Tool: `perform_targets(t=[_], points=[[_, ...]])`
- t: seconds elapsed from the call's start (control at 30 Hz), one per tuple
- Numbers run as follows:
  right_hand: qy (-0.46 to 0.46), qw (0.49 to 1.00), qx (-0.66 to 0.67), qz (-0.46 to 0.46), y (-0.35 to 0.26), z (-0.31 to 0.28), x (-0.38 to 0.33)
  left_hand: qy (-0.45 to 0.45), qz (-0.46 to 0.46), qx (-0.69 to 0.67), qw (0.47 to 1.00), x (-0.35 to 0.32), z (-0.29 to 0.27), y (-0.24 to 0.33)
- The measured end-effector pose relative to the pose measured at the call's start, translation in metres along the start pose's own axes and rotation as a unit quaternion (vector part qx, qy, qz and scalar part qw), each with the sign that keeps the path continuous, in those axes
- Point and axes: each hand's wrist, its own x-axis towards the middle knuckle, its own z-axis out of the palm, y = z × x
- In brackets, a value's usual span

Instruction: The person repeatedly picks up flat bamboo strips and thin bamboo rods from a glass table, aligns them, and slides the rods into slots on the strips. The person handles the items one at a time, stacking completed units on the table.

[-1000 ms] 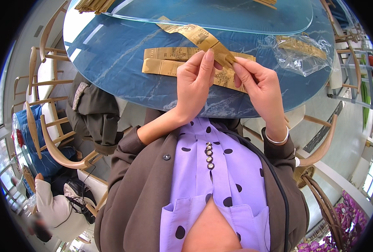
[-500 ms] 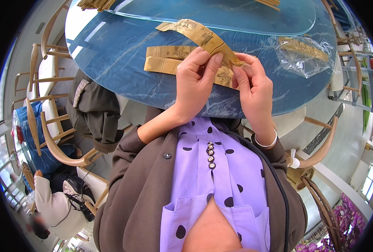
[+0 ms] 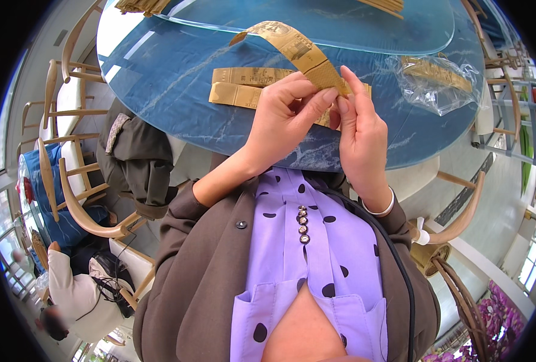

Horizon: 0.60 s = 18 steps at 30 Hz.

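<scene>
In the head view, the left hand (image 3: 283,114) and the right hand (image 3: 364,136) both pinch the near end of a long gold strip (image 3: 298,48). The fingertips of both hands meet there, over the blue table (image 3: 177,114). The strip goes up and away to the far left, and its tip curls down. Fingers hide the pinched end, so I cannot tell its shape.

Two more gold strips (image 3: 235,94) lie on the table, one just beyond the other, partly hidden by the hands. To the right, a clear bag (image 3: 440,102) holds a gold piece (image 3: 440,73).

The work on the held strip looks not done yet, since both hands are busy at its end. I cannot tell if the lying strips are done or left to do.

One second ago, the hands were farther apart and the strip was straighter. Now it makes a bigger arch.
</scene>
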Motion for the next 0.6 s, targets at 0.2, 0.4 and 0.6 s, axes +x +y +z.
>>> perform_targets(t=[0.2, 0.4, 0.6], points=[[-0.043, 0.998, 0.048, 0.027, -0.008, -0.003, 0.0, 0.073, 0.014, -0.022, 0.997, 0.0, 0.003, 0.007], [-0.023, 0.992, 0.111, 0.05, -0.009, 0.002, 0.0, 0.103, 0.037, 0.021, 0.994, -0.003, 0.006, 0.004], [-0.016, 0.996, 0.083, 0.025, -0.012, 0.002, 0.005, 0.125, 0.051, -0.005, 0.991, -0.003, 0.001, 0.007]])
